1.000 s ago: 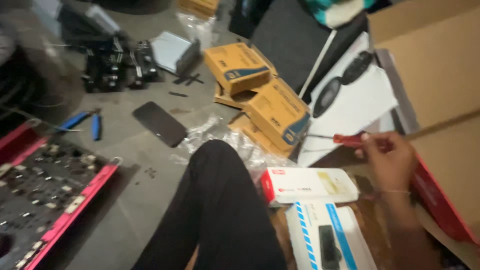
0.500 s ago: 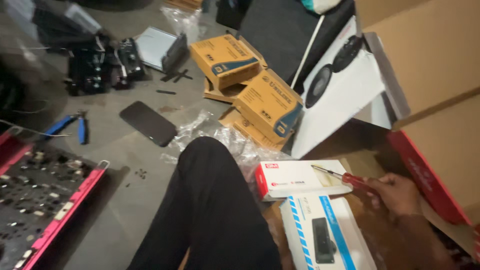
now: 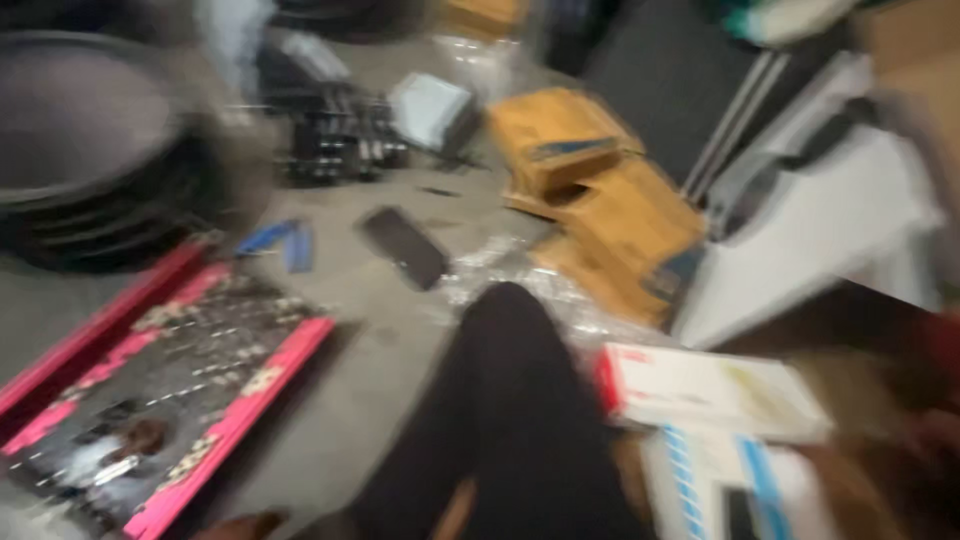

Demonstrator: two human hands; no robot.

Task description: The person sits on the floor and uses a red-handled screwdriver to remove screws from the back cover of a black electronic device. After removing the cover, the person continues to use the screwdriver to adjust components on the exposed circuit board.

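Observation:
The whole view is smeared by motion. My right hand [image 3: 905, 450] is only a dark brown blur at the right edge, just right of a white box with a red end [image 3: 700, 390] and a white and blue box [image 3: 720, 480]. A red smear [image 3: 945, 345] lies above the hand; I cannot tell whether the hand grips anything. My left hand does not show. My knee in black cloth [image 3: 505, 400] rises in the middle of the view.
A pink-framed tray of small parts [image 3: 255, 395] lies at lower left. On the grey floor are a dark phone [image 3: 405, 247], blue-handled pliers [image 3: 285, 240], yellow cardboard boxes [image 3: 610, 200], crumpled clear plastic [image 3: 500, 265] and a white sheet [image 3: 800, 250]. A large dark round object [image 3: 90, 170] stands far left.
The view has swung left and blurred. The right hand, which held a red-handled screwdriver over the white boxes, has slid to the right edge and is hard to make out.

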